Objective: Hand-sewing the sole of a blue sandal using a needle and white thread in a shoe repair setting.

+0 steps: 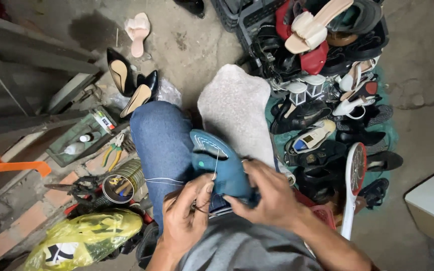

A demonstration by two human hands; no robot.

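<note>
Shoe repair seen from the head camera. Teal shoe (222,168), sole side up, rests on the person's lap over the blue-jeaned thigh (161,145), near the centre of the view, so that its edge faces the worker. Right hand (272,193) wraps closed around the heel end and steadies the shoe against the leg. Left hand (189,211) is pinched narrow on a small dark tool, apparently an awl or needle, at the shoe's near edge; a white thread (177,179) runs taut from the shoe out to the left across the thigh. The sole looks smooth and moulded, with a pale stitched line along its rim.

A grey fuzzy cloth (234,105) covers the other knee, probably as padding. At left, within arm's reach, lie a round tin of small tools (119,186), yellow-handled pliers (111,153) and a green tray (79,140) with small bottles. A crumpled yellow plastic bag (84,241) sits near left. Black high-heeled pumps (129,83) lie on the concrete floor, far left. At right, a heap of sandals and shoes (327,90), mostly black, some red and cream.
</note>
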